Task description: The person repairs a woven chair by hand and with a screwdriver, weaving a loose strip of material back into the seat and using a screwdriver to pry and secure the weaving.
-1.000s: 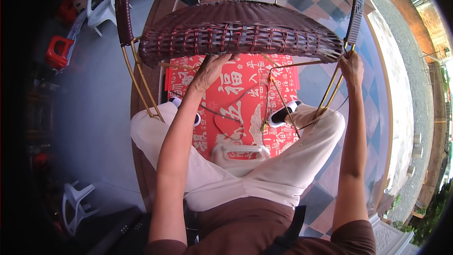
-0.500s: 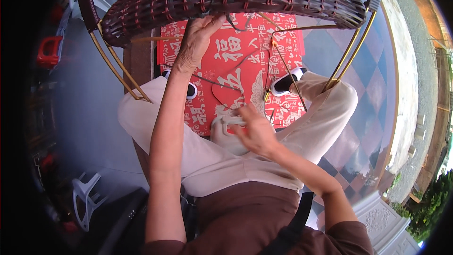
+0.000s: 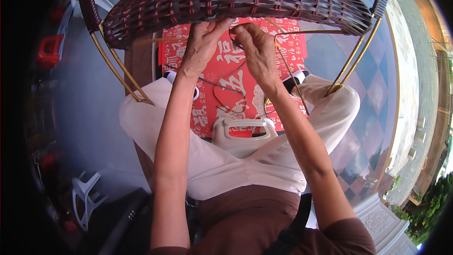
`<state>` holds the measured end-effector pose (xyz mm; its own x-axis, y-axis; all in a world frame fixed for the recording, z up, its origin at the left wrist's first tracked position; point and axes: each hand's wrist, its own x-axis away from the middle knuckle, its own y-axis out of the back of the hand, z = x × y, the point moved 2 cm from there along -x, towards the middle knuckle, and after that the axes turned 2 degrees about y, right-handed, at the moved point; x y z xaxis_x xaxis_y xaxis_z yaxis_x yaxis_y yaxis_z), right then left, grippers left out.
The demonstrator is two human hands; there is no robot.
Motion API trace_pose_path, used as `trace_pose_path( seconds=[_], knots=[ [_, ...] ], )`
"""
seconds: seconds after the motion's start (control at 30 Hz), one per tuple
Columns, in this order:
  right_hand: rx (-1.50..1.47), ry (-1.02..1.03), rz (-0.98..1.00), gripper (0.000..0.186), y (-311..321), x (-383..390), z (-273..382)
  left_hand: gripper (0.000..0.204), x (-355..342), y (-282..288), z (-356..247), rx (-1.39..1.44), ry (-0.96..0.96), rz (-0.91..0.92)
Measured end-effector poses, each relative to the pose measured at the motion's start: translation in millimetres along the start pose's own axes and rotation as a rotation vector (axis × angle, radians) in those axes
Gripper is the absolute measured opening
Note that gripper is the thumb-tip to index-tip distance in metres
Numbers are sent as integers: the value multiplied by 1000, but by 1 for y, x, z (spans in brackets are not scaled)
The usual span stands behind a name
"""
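Observation:
A dark brown woven wicker chair part (image 3: 236,2) on a gold-coloured metal frame (image 3: 123,66) spans the top of the view, its metal bars coming down to my knees. My left hand (image 3: 204,46) is at the near edge of the weave, its fingers closed there; the fingertips are partly hidden beneath the edge. Close beside it, my right hand (image 3: 257,49) pinches a thin dark weaving strip (image 3: 233,31) just below the same edge. A loose length of the strip hangs down over the red mat (image 3: 207,118) between my legs.
Between my thighs is a pale plastic stool (image 3: 224,134) with a handle slot. White plastic chairs (image 3: 87,198) and a red stool (image 3: 49,51) stand to the left. Checkered floor tiles (image 3: 363,99) lie to the right.
My right hand has moved up and away from above the pale stool to the weave's edge, beside my left hand. My left hand and the wicker have shifted slightly.

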<state>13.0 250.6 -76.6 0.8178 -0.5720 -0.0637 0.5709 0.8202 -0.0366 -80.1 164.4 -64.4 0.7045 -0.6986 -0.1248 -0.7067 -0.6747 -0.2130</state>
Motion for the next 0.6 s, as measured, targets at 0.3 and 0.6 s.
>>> trace_pose_path(
  seconds=[0.3, 0.6],
  knots=[
    [-122, -133, 101, 32, -7, -4, -2, 27, 3, 8, 11, -69, 218, -13],
    [881, 562, -77, 31, 1, -28, -14, 26, 1, 4, 6, -59, 105, 20]
  ],
)
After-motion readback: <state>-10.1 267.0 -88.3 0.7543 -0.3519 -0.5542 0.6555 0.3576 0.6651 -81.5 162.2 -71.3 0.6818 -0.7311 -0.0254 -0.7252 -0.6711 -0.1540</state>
